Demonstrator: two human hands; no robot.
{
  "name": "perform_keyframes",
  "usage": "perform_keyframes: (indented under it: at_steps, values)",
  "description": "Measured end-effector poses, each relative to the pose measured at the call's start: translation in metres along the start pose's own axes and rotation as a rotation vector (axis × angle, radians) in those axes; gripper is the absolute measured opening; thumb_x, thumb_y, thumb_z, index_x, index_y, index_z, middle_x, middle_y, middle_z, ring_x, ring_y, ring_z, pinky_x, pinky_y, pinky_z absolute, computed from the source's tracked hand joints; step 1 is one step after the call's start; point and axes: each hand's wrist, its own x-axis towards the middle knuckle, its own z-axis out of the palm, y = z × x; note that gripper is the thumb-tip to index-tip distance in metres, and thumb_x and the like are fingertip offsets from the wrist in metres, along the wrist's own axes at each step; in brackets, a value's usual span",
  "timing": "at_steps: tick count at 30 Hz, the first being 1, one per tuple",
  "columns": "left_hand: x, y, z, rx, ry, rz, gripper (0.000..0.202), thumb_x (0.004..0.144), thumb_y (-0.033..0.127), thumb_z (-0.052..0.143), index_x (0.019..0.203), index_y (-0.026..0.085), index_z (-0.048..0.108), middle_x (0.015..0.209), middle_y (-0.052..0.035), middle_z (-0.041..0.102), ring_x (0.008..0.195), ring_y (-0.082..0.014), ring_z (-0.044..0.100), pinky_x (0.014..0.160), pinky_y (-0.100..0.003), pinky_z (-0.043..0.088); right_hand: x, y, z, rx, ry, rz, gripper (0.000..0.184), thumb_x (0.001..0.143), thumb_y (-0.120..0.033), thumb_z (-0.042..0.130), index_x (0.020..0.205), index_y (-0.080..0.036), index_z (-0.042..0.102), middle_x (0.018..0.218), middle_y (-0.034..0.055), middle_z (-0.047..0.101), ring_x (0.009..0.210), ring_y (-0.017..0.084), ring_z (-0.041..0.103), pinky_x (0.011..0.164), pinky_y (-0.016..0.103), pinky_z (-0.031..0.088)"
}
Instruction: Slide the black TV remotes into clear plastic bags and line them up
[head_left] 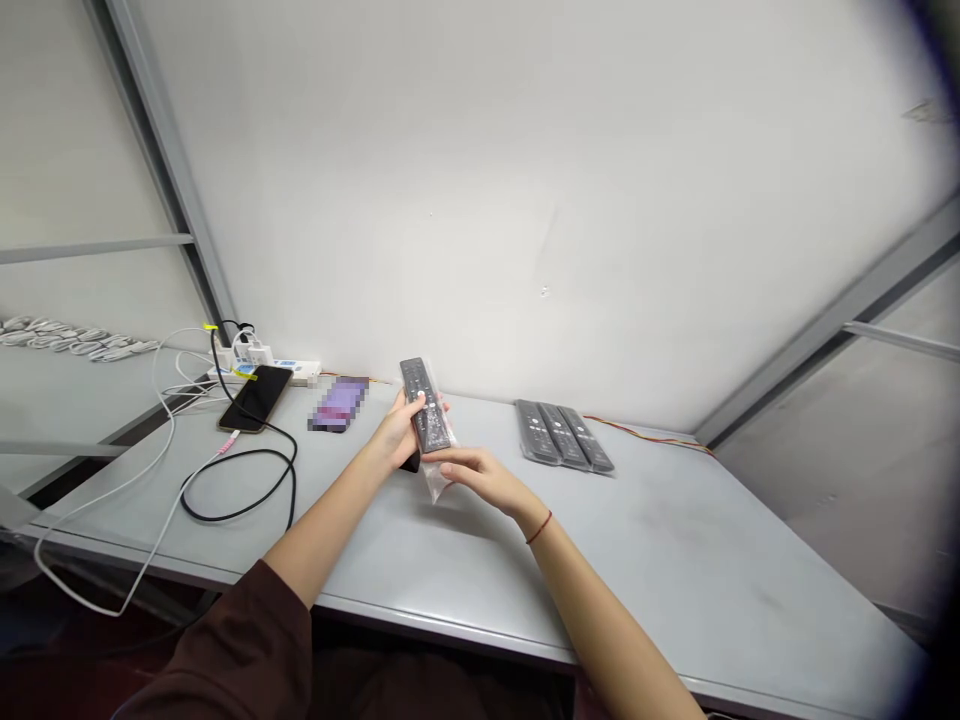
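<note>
A black remote control (426,408) in a clear plastic bag is held above the table in my left hand (397,428), the thumb lying across its buttons. The remote slants, its upper end tipped toward the wall. Below its lower end hangs the loose end of the plastic bag (434,482). My right hand (484,478) has this flap between thumb and fingers. To the right, three bagged remote controls (564,437) lie side by side on the table. A small dark thing (410,462), partly hidden, shows beneath my left hand.
On the grey table (637,570), a black phone (256,398) lies by a white power strip (300,372) with chargers and looping cables. A pixelated purple-screened phone (340,404) is nearby. Coiled white cables (82,338) rest at far left. A white wall (487,200) stands behind.
</note>
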Motion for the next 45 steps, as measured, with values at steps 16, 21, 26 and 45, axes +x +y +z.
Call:
perform_keyframes:
  at_steps: [16,21,26,45]
  values:
    - [-0.002,-0.007,0.0,0.09,0.001,-0.057,0.019,0.085,0.019,0.053,0.104,0.018,0.055,0.103,-0.0104,0.065,0.088,-0.0245,0.066,0.074,-0.041,0.053,0.001,0.001,-0.003,-0.113,0.039,0.049,0.027,0.083,-0.041,0.057,0.086,-0.016,0.067,0.084,0.0053,0.068,0.07,0.017,0.061,0.069,0.032,0.05]
    - [-0.006,-0.011,0.004,0.211,-0.062,0.006,0.031,0.082,0.026,0.061,0.112,0.022,0.052,0.102,-0.0092,0.066,0.08,-0.0203,0.066,0.069,-0.033,0.053,0.005,0.003,0.002,0.265,0.208,0.193,0.042,0.08,-0.053,0.056,0.076,-0.012,0.062,0.068,0.0043,0.06,0.065,0.015,0.059,0.065,0.03,0.048]
    - [-0.004,-0.011,-0.002,0.477,-0.09,0.009,0.038,0.079,0.038,0.063,0.114,0.025,0.055,0.094,-0.007,0.068,0.075,-0.0185,0.065,0.064,-0.027,0.051,0.007,0.005,-0.001,0.38,0.265,0.174,0.039,0.074,-0.05,0.065,0.084,-0.012,0.066,0.084,0.0074,0.064,0.072,0.014,0.059,0.068,0.028,0.047]
    - [0.002,-0.04,-0.007,1.246,-0.202,0.296,0.055,0.085,0.052,0.044,0.127,0.016,0.051,0.101,-0.0066,0.062,0.076,-0.014,0.06,0.072,-0.027,0.049,-0.007,0.006,-0.057,0.431,0.695,0.158,0.035,0.064,-0.048,0.072,0.078,-0.016,0.065,0.075,0.0027,0.062,0.067,0.013,0.058,0.059,0.023,0.052]
